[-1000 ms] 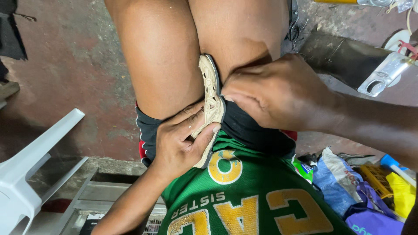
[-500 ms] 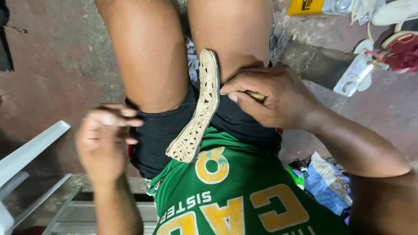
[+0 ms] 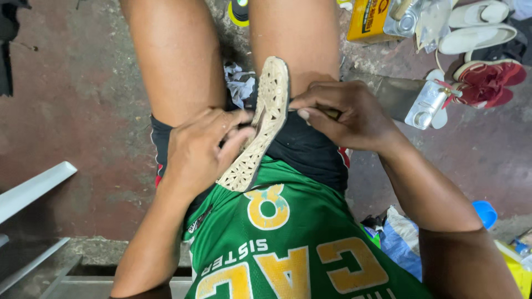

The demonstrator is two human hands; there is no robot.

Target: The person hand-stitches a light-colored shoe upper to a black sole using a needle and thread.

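Note:
A worn beige shoe sole [image 3: 265,124] with a patterned tread stands on edge between my thighs, resting on my black shorts and green jersey. My left hand [image 3: 200,148] presses against the sole's left side, fingers curled around it. My right hand [image 3: 346,113] sits against the sole's right edge, pinching a small dark-and-yellow tool that is mostly hidden under the fingers. The sole's tip points away from me, toward the floor.
A yellow can [image 3: 370,21] and a metal container [image 3: 425,104] stand on the reddish concrete floor at the upper right, beside white shoes [image 3: 477,25] and red sandals [image 3: 486,83]. A white plastic chair [image 3: 33,188] is at the left. Bags and a blue lid [image 3: 486,213] lie at the right.
My left hand, which had lifted off to the left half a second ago, has come back onto the sole. My right hand stays at the sole's right edge.

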